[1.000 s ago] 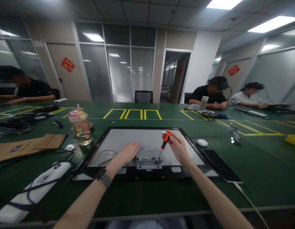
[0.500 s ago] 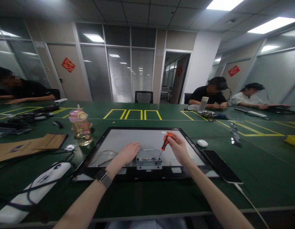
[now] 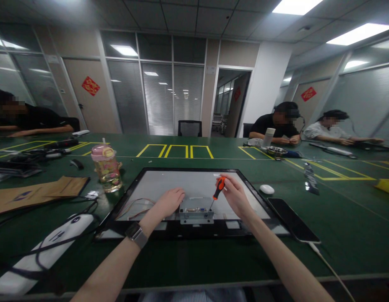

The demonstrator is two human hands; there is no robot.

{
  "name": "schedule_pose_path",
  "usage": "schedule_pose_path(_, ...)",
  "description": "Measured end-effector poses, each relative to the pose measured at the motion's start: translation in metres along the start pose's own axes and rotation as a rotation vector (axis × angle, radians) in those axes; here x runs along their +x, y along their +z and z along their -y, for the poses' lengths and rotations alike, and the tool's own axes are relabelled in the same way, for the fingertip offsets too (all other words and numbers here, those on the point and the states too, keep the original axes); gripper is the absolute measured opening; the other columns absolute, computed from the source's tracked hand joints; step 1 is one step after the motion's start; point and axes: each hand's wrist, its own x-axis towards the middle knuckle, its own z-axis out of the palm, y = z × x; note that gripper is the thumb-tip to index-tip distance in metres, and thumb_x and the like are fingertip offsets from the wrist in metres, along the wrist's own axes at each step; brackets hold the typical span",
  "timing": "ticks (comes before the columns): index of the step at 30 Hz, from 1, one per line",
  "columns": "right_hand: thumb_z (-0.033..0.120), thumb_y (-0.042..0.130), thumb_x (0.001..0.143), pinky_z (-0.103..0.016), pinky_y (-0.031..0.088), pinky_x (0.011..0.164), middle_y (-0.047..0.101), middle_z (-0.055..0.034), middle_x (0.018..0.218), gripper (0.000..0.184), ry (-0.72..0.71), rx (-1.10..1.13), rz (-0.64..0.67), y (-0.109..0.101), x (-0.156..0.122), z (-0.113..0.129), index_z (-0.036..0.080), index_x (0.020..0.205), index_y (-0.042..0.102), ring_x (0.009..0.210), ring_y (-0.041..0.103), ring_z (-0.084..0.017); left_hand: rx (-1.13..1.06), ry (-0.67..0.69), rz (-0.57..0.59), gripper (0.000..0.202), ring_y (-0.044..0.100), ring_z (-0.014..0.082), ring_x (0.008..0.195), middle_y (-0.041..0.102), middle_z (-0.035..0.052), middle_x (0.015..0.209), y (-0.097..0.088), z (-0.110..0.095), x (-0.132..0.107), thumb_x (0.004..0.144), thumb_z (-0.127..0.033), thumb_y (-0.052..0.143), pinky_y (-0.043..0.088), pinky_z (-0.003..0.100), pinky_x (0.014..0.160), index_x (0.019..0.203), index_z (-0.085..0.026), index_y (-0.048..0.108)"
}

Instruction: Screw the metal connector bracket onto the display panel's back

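Note:
My right hand [image 3: 236, 195] grips an orange and black screwdriver [image 3: 218, 188]. The tool leans with its thin shaft pointing down-left, its tip at the right end of a small metal bracket [image 3: 197, 217] with connector ports. Across from it, my left hand [image 3: 171, 201] rests with fingers extended against the bracket's left side; its thumb and fingertips are partly hidden. Under both hands lies a large flat display panel [image 3: 194, 180] with a black frame and pale grey back. Thin loose wires [image 3: 136, 205] lie on the panel left of my left hand.
A pink-lidded drink cup [image 3: 106, 170], a paper bag [image 3: 40, 193] and a white power strip [image 3: 46, 251] with black cables are on the left. To the right are a white oval case [image 3: 266, 189] and a phone [image 3: 293, 220] on a cable. Several people sit across the green table.
Both hands stay in nearly the same place. The screwdriver's handle and the right-hand fingers around it have shifted very slightly.

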Motion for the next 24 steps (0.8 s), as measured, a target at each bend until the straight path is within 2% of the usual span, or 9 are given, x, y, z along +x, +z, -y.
schedule_pose_path(4, 0.032, 0.069, 0.071, -0.036, 0.043, 0.084, 0.066, 0.0009, 0.078, 0.020, 0.011, 0.000, -0.016, -0.0014, 0.0002, -0.0001, 0.027, 0.090, 0.068, 0.072, 0.059, -0.014, -0.007, -0.011, 0.000, 0.036, 0.050, 0.0207, 0.115, 0.054, 0.0122, 0.124, 0.0025, 0.0016, 0.0008, 0.093, -0.021, 0.025, 0.040, 0.037, 0.096, 0.114, -0.013, 0.053)
schedule_pose_path(9, 0.033, 0.065, 0.074, -0.039, 0.042, 0.086, 0.068, -0.0031, 0.087, 0.022, 0.025, 0.020, 0.022, 0.0011, -0.0010, 0.0031, 0.025, 0.095, 0.067, 0.085, 0.061, -0.019, -0.039, -0.025, -0.012, 0.037, 0.048, 0.0200, 0.117, 0.054, 0.0124, 0.124, 0.0069, 0.0046, 0.0016, 0.094, -0.024, 0.024, 0.038, 0.037, 0.097, 0.116, -0.013, 0.052)
schedule_pose_path(16, 0.031, 0.063, 0.077, -0.040, 0.039, 0.093, 0.070, -0.0048, 0.093, 0.022, 0.032, 0.065, 0.060, -0.0004, -0.0002, 0.0023, 0.023, 0.097, 0.066, 0.091, 0.062, -0.020, -0.031, -0.032, 0.002, 0.038, 0.047, 0.0200, 0.118, 0.053, 0.0125, 0.126, 0.0059, 0.0038, 0.0009, 0.094, -0.025, 0.023, 0.037, 0.038, 0.097, 0.116, -0.013, 0.052)
schedule_pose_path(20, 0.033, 0.063, 0.076, -0.041, 0.040, 0.092, 0.069, -0.0054, 0.095, 0.024, 0.029, 0.033, 0.068, -0.0005, -0.0005, 0.0022, 0.024, 0.098, 0.066, 0.091, 0.063, -0.021, -0.034, -0.043, 0.012, 0.039, 0.047, 0.0201, 0.118, 0.052, 0.0128, 0.126, 0.0039, 0.0026, 0.0006, 0.095, -0.025, 0.022, 0.038, 0.037, 0.098, 0.118, -0.012, 0.050)
schedule_pose_path(24, 0.030, 0.068, 0.071, -0.039, 0.043, 0.087, 0.069, -0.0017, 0.086, 0.024, 0.003, -0.027, 0.022, -0.0008, -0.0009, 0.0007, 0.026, 0.095, 0.067, 0.081, 0.062, -0.018, -0.017, -0.027, 0.014, 0.037, 0.048, 0.0202, 0.117, 0.053, 0.0120, 0.125, 0.0049, 0.0030, 0.0015, 0.094, -0.022, 0.023, 0.038, 0.036, 0.098, 0.116, -0.012, 0.052)
